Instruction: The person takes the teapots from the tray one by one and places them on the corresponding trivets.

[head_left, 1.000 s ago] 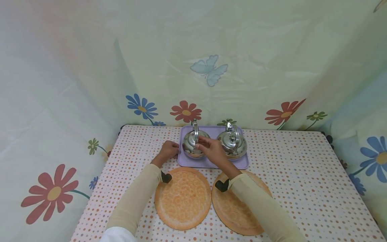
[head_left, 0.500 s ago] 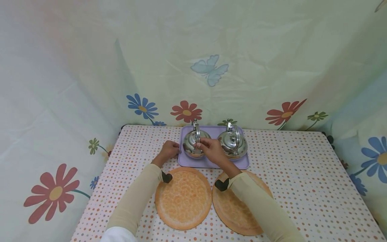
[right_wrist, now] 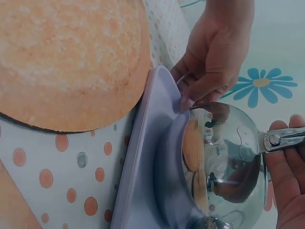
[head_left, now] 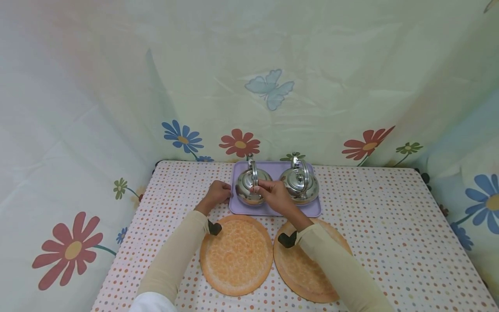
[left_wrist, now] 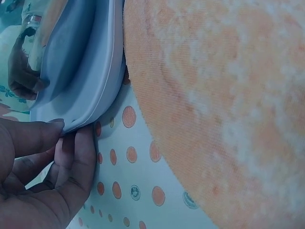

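Two shiny metal kettles stand side by side on a lilac tray [head_left: 265, 210]. My right hand [head_left: 276, 196] holds the upright handle of the left kettle [head_left: 245, 184] between thumb and fingers. In the right wrist view that kettle [right_wrist: 228, 162] sits on the tray, with fingers of my right hand [right_wrist: 286, 176] at its handle. The right kettle [head_left: 298, 184] stands untouched beside my right hand. My left hand [head_left: 216, 193] pinches the tray's left rim. Close up in the left wrist view, the left hand's thumb [left_wrist: 35, 136] lies on the rim, fingers beneath.
Two round orange-tan mats [head_left: 236, 260] lie in front of the tray; my right forearm passes over the right mat [head_left: 304, 273]. A dotted cloth [head_left: 390, 229] covers the table. A curtain [head_left: 269, 47] printed with flowers hangs behind and at the sides.
My right hand's fingers have closed in on the left kettle's handle, which has shifted slightly right. The left hand stays at the tray's rim.
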The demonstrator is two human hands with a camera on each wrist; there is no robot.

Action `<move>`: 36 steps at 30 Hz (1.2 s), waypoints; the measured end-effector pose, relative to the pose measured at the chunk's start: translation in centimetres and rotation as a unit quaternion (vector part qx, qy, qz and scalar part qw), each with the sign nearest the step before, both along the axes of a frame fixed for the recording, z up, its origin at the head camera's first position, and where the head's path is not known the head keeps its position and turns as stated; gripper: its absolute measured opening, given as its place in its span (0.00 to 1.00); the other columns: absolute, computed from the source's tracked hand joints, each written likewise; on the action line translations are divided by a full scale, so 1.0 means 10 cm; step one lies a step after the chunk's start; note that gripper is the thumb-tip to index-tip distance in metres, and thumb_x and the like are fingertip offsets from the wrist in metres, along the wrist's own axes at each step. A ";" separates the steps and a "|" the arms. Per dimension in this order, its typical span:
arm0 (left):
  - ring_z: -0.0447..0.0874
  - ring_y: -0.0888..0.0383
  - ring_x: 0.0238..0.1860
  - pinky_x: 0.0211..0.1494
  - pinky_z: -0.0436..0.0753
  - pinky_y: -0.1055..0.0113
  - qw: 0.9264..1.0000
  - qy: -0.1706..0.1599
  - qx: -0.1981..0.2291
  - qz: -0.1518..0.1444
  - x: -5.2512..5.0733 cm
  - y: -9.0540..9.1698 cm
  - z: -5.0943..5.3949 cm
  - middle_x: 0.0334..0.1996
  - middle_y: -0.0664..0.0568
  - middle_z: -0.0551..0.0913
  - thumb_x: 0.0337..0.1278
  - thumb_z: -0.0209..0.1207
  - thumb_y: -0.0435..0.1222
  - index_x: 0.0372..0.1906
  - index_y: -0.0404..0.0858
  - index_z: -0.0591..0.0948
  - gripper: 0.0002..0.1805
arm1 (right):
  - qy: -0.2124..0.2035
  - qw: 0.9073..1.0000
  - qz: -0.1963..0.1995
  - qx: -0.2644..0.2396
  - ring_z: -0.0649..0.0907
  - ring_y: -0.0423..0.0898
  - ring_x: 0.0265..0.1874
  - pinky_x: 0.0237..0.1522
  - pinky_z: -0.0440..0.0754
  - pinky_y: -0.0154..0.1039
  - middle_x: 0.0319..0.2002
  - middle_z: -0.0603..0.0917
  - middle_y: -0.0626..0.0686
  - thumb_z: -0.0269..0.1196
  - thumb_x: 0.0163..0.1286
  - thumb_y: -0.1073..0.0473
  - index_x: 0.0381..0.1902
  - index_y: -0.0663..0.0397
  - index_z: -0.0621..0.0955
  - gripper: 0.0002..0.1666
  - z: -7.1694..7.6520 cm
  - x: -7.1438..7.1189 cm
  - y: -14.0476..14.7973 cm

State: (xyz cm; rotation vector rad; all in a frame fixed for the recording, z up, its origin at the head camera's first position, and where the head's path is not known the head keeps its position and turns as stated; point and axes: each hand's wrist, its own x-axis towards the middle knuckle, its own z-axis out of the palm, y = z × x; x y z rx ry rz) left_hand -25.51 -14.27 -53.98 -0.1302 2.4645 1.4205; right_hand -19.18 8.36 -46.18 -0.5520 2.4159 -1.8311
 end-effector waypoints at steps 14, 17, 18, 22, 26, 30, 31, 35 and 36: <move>0.87 0.51 0.36 0.36 0.86 0.63 1.000 -0.007 -0.005 0.004 -0.01 0.00 0.02 0.45 0.35 0.83 0.55 0.58 0.26 0.50 0.25 0.81 0.17 | 0.013 1.000 -0.005 0.010 0.86 0.47 0.41 0.38 0.83 0.34 0.38 0.88 0.54 0.62 0.69 0.62 0.50 0.64 0.83 0.15 -0.29 -0.02 0.01; 0.87 0.51 0.35 0.36 0.86 0.63 1.000 -0.002 -0.011 0.003 -0.01 0.00 0.02 0.44 0.36 0.83 0.54 0.58 0.26 0.49 0.25 0.82 0.16 | 0.019 1.000 0.005 0.008 0.86 0.47 0.42 0.38 0.82 0.32 0.38 0.88 0.55 0.62 0.69 0.62 0.52 0.66 0.82 0.16 -0.28 0.01 0.02; 0.87 0.51 0.35 0.36 0.86 0.63 1.000 0.000 -0.012 0.002 -0.01 0.01 0.02 0.44 0.36 0.83 0.53 0.58 0.26 0.49 0.24 0.82 0.17 | 0.021 1.000 0.008 0.008 0.86 0.47 0.42 0.39 0.82 0.32 0.38 0.88 0.54 0.62 0.70 0.62 0.53 0.66 0.82 0.17 -0.28 0.03 0.02; 0.87 0.50 0.35 0.36 0.86 0.63 1.000 0.003 -0.007 0.001 0.00 0.01 0.01 0.44 0.35 0.83 0.53 0.59 0.25 0.50 0.23 0.81 0.17 | 0.031 0.999 0.015 0.002 0.87 0.51 0.40 0.35 0.82 0.35 0.39 0.87 0.56 0.61 0.69 0.63 0.53 0.68 0.81 0.17 -0.26 0.06 0.03; 0.87 0.50 0.35 0.37 0.86 0.62 1.000 0.004 -0.003 -0.004 0.00 0.01 0.02 0.44 0.35 0.83 0.54 0.58 0.25 0.49 0.23 0.81 0.17 | 0.051 0.998 0.022 -0.007 0.86 0.58 0.39 0.34 0.82 0.40 0.38 0.87 0.60 0.61 0.69 0.67 0.50 0.72 0.82 0.14 -0.16 0.13 0.02; 0.87 0.51 0.33 0.38 0.85 0.62 1.000 0.008 -0.014 -0.007 0.01 0.01 0.02 0.43 0.36 0.84 0.56 0.56 0.26 0.48 0.24 0.82 0.15 | 0.054 0.998 0.029 -0.011 0.86 0.56 0.39 0.34 0.80 0.32 0.38 0.86 0.62 0.60 0.69 0.70 0.50 0.75 0.80 0.14 0.04 0.24 0.01; 0.87 0.52 0.33 0.38 0.85 0.62 1.000 0.008 -0.017 -0.007 0.01 0.01 0.03 0.43 0.36 0.84 0.56 0.56 0.26 0.47 0.24 0.82 0.14 | 0.053 0.998 0.029 -0.011 0.87 0.52 0.35 0.31 0.79 0.29 0.38 0.86 0.62 0.60 0.69 0.70 0.50 0.75 0.80 0.15 0.08 0.27 0.01; 0.86 0.53 0.34 0.37 0.84 0.63 1.000 0.009 -0.024 -0.004 0.01 0.01 0.04 0.43 0.37 0.84 0.56 0.56 0.26 0.44 0.25 0.83 0.13 | 0.048 0.998 0.028 -0.005 0.76 0.34 0.16 0.15 0.63 0.29 0.38 0.86 0.62 0.60 0.69 0.70 0.49 0.75 0.81 0.14 0.14 0.34 0.01; 0.86 0.53 0.34 0.38 0.84 0.63 1.000 0.008 -0.022 -0.004 0.01 0.01 0.04 0.43 0.37 0.84 0.56 0.56 0.26 0.45 0.25 0.83 0.13 | 0.049 0.998 0.027 -0.004 0.70 0.31 0.12 0.13 0.60 0.30 0.38 0.86 0.62 0.60 0.69 0.70 0.48 0.75 0.81 0.13 0.15 0.36 0.01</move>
